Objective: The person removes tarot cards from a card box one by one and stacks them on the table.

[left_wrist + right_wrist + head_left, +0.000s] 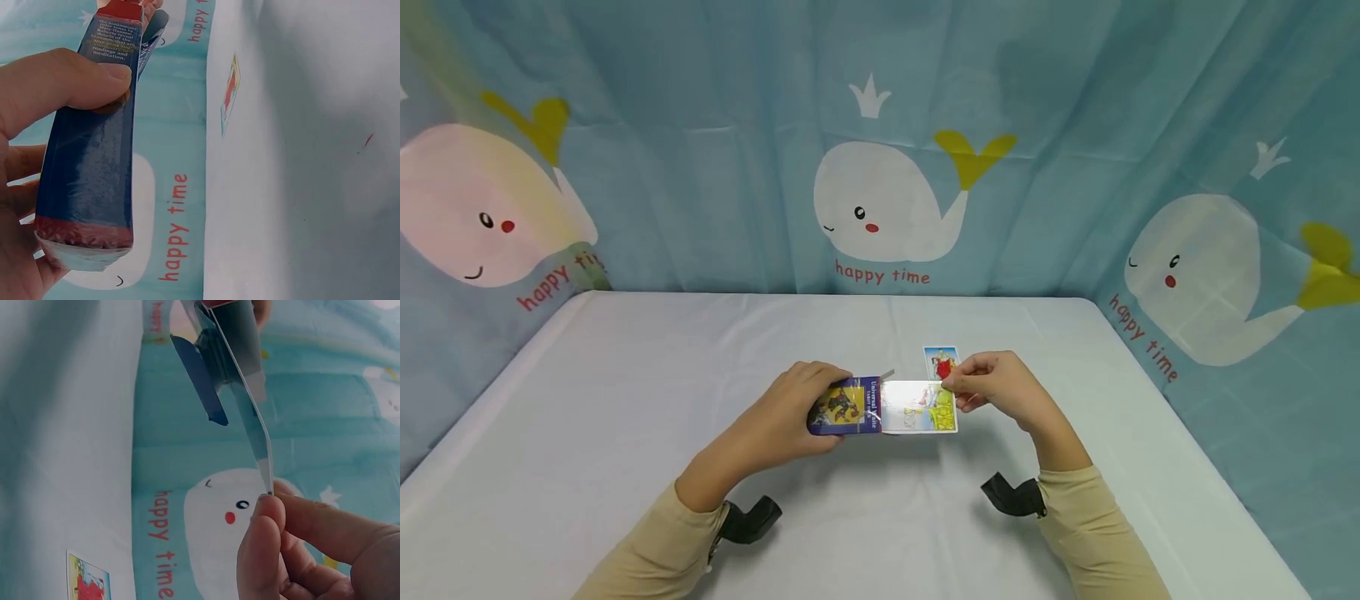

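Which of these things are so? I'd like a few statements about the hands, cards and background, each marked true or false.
1. The left hand grips a blue box. True.
2. The right hand pinches a printed card. True.
3. Three loose cards lie beyond the hands. False: one loose card lies there, on the white tablecloth.
4. Dinosaurs decorate the background. False: the blue backdrop shows whales.
5. Both sleeves are beige. True.

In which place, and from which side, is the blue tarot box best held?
Probably across the long narrow sides of the box, coming from the left, as the left hand does. Its right end is open, and the card that the right hand pinches sticks out there; gripping that end might block it.
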`<control>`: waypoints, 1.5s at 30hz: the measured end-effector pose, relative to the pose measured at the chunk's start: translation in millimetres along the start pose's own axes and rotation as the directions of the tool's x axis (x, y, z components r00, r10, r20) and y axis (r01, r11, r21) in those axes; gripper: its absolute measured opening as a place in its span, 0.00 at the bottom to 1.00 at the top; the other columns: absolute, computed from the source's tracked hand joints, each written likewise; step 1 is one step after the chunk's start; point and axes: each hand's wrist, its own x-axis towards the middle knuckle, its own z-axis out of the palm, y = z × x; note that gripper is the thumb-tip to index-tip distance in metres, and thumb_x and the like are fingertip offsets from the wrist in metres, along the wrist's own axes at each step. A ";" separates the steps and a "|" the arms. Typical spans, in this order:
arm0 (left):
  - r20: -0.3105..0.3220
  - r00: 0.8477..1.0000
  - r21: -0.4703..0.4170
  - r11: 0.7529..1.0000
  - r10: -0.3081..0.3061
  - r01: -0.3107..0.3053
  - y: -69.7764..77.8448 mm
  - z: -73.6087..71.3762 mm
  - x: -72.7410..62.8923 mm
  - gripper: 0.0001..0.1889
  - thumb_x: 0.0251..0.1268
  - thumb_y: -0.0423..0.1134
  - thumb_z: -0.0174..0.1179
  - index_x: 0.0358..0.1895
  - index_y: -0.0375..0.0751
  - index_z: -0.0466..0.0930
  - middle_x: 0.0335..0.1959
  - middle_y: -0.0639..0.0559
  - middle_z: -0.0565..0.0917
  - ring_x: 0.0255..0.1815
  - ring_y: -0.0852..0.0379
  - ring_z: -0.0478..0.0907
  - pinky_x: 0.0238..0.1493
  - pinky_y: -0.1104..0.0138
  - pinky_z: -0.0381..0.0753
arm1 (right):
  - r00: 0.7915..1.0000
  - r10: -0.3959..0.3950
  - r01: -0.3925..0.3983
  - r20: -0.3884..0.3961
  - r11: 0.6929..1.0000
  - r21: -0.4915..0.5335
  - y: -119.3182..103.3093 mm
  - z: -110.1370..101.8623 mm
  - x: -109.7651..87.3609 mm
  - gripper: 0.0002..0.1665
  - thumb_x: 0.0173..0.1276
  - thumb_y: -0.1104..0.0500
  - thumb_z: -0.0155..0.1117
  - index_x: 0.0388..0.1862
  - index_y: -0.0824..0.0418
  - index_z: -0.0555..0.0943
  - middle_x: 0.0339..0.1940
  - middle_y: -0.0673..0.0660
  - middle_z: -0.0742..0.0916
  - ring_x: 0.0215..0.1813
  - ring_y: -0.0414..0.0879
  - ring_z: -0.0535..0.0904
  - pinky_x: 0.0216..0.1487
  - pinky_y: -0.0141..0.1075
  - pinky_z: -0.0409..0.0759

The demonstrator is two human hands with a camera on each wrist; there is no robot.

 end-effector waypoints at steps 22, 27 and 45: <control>0.016 1.000 -0.018 1.000 0.009 -0.009 1.7 2.1 -0.1 0.37 0.48 0.41 0.75 0.65 0.39 0.72 0.61 0.47 0.78 0.60 0.49 0.72 0.60 0.50 0.73 | 0.968 -0.050 0.069 0.245 0.995 -0.070 13.5 -23.6 1.3 0.16 0.64 0.57 0.71 0.39 0.71 0.85 0.28 0.54 0.87 0.27 0.42 0.81 0.40 0.44 0.85; 0.009 1.000 -0.009 1.000 -0.008 0.008 -1.4 -1.0 -0.2 0.38 0.49 0.42 0.75 0.66 0.38 0.72 0.62 0.46 0.77 0.61 0.48 0.72 0.61 0.49 0.72 | 0.970 -0.033 0.040 0.242 0.999 -0.024 13.4 -28.6 1.2 0.15 0.66 0.59 0.68 0.40 0.72 0.82 0.27 0.52 0.86 0.27 0.41 0.82 0.38 0.38 0.85; -0.004 1.000 -0.030 0.999 -0.014 0.014 -3.6 -7.0 -2.4 0.37 0.49 0.42 0.75 0.65 0.38 0.72 0.62 0.47 0.77 0.60 0.49 0.71 0.61 0.50 0.71 | 0.987 0.003 -0.034 0.162 0.981 0.189 25.1 -34.7 10.1 0.11 0.72 0.63 0.57 0.42 0.73 0.78 0.30 0.53 0.88 0.33 0.40 0.87 0.41 0.31 0.85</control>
